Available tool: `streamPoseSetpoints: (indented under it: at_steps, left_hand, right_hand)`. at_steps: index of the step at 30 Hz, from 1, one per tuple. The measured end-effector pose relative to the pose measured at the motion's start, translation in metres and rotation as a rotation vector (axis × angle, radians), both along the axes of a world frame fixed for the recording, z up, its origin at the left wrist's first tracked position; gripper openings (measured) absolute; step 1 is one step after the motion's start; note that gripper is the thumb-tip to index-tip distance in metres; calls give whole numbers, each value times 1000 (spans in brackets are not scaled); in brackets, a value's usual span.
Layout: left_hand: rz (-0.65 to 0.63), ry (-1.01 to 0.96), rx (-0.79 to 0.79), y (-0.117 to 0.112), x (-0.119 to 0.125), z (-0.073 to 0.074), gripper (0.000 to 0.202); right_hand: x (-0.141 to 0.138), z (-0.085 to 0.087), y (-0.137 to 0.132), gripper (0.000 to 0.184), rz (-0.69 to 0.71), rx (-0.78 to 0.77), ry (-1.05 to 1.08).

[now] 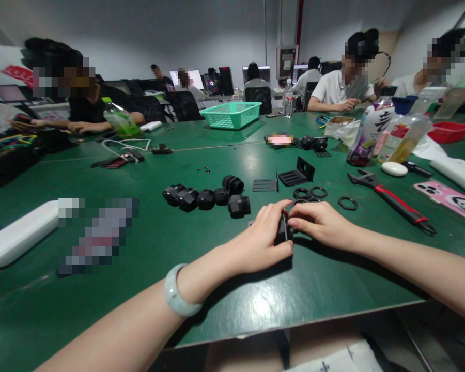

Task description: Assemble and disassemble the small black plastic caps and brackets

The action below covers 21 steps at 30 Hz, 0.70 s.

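My left hand point(261, 240) grips a black bracket point(283, 227) low over the table, thumb below and fingers above, its plate edge-on to me. On the plate's right side, my right hand point(321, 222) has its fingers bent together; what they pinch is hidden. Just beyond lie several black lock nuts point(347, 203), partly covered by my right hand. Two black L-shaped brackets stand behind them, the nearest one slotted point(296, 173). Several black cable glands point(188, 198) sit in a loose row to the left of my hands.
An adjustable wrench point(395, 201) with red-black handle lies right, beside a pink phone point(449, 199). Bottles point(372, 129) stand behind it. A green basket point(232, 116) is at the back. Left lies a white device point(23, 232). Other people sit around the table.
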<state>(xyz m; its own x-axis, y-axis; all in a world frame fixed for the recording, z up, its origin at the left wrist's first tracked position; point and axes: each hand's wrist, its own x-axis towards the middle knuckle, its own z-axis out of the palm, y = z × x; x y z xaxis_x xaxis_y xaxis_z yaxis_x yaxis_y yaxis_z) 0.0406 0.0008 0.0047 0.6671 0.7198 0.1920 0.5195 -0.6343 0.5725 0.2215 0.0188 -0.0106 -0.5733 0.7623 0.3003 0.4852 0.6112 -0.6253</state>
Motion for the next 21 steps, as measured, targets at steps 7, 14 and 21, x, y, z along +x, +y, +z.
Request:
streamPoseSetpoints:
  at_steps: [7,14,21]
  left_hand:
    - [6,-8,-13,3,1,-2,61]
    - [15,38,-15,4,2,-1,63]
    - [9,43,-21,4,2,0,64]
  right_hand:
    - [-4,-8,3,39,-42,59,-87]
    - [-6,-5,3,40,-119,153,-122]
    - [-2,4,2,36,-165,215,-87]
